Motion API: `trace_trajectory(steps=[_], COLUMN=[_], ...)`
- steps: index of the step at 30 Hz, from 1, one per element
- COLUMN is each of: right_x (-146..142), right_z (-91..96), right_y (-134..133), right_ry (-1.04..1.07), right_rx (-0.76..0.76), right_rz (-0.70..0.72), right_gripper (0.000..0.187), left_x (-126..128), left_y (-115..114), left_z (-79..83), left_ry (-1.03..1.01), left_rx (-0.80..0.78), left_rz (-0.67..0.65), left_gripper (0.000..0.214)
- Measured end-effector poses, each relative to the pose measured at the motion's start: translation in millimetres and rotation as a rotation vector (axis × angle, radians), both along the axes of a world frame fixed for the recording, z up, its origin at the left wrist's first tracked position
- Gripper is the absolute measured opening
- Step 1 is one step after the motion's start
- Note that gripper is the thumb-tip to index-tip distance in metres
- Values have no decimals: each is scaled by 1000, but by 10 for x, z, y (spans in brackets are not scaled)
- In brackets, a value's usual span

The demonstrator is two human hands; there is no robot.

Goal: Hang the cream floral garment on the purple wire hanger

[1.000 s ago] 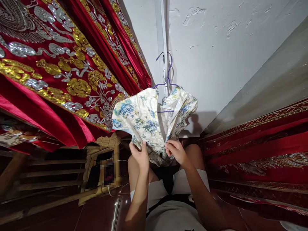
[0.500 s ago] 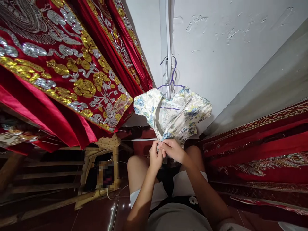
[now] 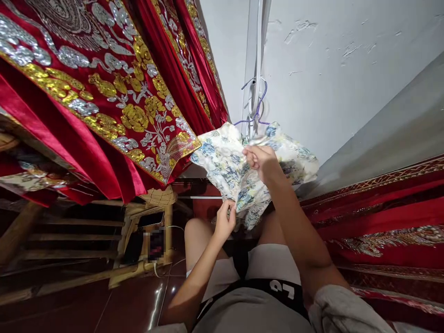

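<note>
A white short-sleeved dress [image 3: 222,155] with blue and yellow flowers hangs on a purple hanger [image 3: 265,90] in front of me. My left hand [image 3: 226,219] pinches the fabric low on the front opening, beside the seam. Higher up, near the neckline, my right hand [image 3: 262,159] is closed at the top of the zipper line [image 3: 239,180]. Its fingers hide the zipper pull. Between my two hands the front edges are joined and the fabric is drawn fairly taut.
Red sequined cloths [image 3: 138,92] hang at the left, close to one sleeve. A bamboo rack [image 3: 168,231] with a blurred device and a white cable stands at lower left. More red embroidered fabric [image 3: 398,212] lies on the right. Behind the dress is a white wall [image 3: 322,92].
My right hand has moved up from beside my left hand to the neckline. The front opening, which gaped before, is now closed. My left hand stays low on the dress.
</note>
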State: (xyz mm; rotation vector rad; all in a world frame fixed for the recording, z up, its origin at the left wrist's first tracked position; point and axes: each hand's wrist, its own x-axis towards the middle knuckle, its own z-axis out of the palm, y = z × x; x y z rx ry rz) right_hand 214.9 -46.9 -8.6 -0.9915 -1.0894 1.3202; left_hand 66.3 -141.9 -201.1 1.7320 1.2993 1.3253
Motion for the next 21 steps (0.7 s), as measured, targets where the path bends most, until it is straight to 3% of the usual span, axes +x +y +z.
trace_trajectory(steps=[4,7,10,14,16,18,21], right_x=[-117,-82,10,79,93,112,152], right_z=[237,233,190,182,195,194,119], right_y=[99,25,-34,-68,-89,-111,-115], right_ry=[19,-11,-48,-128,-178,-216,-268], right_rx=[96,105,129,177,212,243,263], right_rz=[8,15,22,37,56,58,36], right_gripper=[24,23,24,23,23,23,24], left_x=[-142,-225,-214,-74,-1,54,96], left_y=[126,199,292,568,740,876,964], left_z=[-94,14,435,1317,1692,1931,2050], left_ry=[72,147,151,45,111,222,352], left_rx=[-6,-46,13,350,476,523,553], left_rz=[-8,-92,-166,-37,3,-31,-83], left_gripper=[18,20,15,35,31,23,21])
